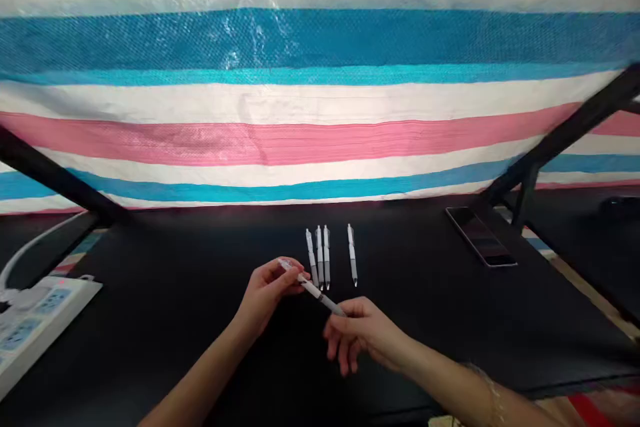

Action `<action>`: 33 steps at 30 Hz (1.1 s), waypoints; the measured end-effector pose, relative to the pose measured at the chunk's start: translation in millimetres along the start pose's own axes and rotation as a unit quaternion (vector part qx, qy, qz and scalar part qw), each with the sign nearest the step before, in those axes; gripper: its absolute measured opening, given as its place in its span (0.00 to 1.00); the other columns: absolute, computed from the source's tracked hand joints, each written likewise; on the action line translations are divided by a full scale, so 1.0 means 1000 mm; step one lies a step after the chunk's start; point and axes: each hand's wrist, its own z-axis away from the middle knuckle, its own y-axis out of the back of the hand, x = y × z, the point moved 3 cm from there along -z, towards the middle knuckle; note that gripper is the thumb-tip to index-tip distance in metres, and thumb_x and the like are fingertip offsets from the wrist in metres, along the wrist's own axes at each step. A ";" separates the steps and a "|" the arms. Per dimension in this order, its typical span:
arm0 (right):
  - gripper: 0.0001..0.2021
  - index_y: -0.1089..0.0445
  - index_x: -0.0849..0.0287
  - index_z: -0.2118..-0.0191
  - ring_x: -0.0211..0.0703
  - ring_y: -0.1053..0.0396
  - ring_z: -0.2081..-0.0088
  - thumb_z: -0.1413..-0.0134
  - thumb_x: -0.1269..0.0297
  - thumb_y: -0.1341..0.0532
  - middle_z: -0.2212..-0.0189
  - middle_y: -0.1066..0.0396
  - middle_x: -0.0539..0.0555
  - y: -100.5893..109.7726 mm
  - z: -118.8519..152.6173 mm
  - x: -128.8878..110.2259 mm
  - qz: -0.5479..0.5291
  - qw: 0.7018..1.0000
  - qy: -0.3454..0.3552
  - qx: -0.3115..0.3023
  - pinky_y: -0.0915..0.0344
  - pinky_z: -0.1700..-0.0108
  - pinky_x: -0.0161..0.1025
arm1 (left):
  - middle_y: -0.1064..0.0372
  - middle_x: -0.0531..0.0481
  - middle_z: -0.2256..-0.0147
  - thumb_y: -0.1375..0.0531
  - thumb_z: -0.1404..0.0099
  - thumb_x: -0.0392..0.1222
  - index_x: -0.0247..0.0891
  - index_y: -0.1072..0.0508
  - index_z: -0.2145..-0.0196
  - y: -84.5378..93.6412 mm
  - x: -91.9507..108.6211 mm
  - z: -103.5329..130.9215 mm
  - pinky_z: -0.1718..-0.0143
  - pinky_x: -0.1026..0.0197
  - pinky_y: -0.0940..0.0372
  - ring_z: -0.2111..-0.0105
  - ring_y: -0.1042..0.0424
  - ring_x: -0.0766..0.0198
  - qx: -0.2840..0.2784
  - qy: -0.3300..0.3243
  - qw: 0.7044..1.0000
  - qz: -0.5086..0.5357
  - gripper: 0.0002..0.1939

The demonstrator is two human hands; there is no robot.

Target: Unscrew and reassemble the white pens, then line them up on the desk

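A white pen with a grey grip slants between my two hands above the black table. My left hand pinches its upper, clip end. The grey lower end is pinched by the thumb and forefinger of my right hand, whose other fingers hang loosely curled; the pen's tip is hidden there. Just beyond my left hand, several similar pens lie side by side, pointing toward me. One more pen lies a little apart to their right.
A dark phone lies at the back right of the black table. On the left is a white power strip with a cable. Black frame bars stand at both sides, before a striped sheet.
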 end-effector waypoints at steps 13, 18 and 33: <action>0.21 0.41 0.61 0.64 0.38 0.33 0.85 0.54 0.49 0.38 0.79 0.31 0.49 -0.001 -0.001 0.002 0.015 0.999 0.012 0.029 0.44 0.86 0.27 | 0.27 0.47 0.71 0.38 0.42 0.43 0.34 0.27 0.69 -0.001 0.006 0.005 0.68 0.65 0.33 0.68 0.28 0.62 -0.011 -0.004 0.999 -0.032 0.08; 0.23 0.39 0.64 0.63 0.39 0.30 0.82 0.48 0.44 0.46 0.74 0.29 0.55 -0.002 0.000 0.004 -0.001 1.000 -0.002 0.000 0.41 0.85 0.29 | 0.27 0.47 0.71 0.38 0.42 0.43 0.35 0.27 0.68 0.001 0.004 0.005 0.69 0.65 0.34 0.68 0.28 0.62 -0.007 -0.002 1.000 -0.028 0.08; 0.20 0.38 0.64 0.70 0.39 0.31 0.83 0.49 0.47 0.44 0.80 0.30 0.54 -0.001 0.000 0.004 0.004 1.000 0.007 0.007 0.42 0.85 0.27 | 0.27 0.47 0.71 0.38 0.42 0.42 0.35 0.27 0.68 -0.002 0.003 0.004 0.67 0.64 0.34 0.67 0.28 0.61 -0.016 0.001 1.000 -0.014 0.07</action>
